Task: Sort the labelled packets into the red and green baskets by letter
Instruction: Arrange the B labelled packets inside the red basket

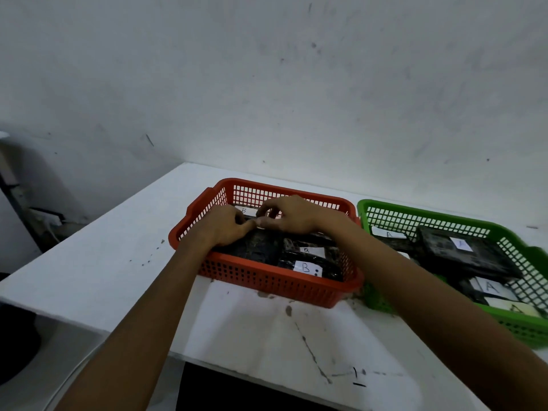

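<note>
Both in the red basket point(267, 281) now, left hand point(225, 226) and right hand point(292, 216), fingers pinched on a dark B packet point(261, 241) (A's alongside in the green basket point(444, 216)); hooked on the mesh, likely tilted or scattered.

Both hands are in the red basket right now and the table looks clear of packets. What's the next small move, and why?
Probably let go and lift both hands out. The left hand and right hand rest on a black packet already lying inside the red basket among B-labelled packets. The green basket holds the A-labelled packets, and no loose packet shows on the white table.
</note>
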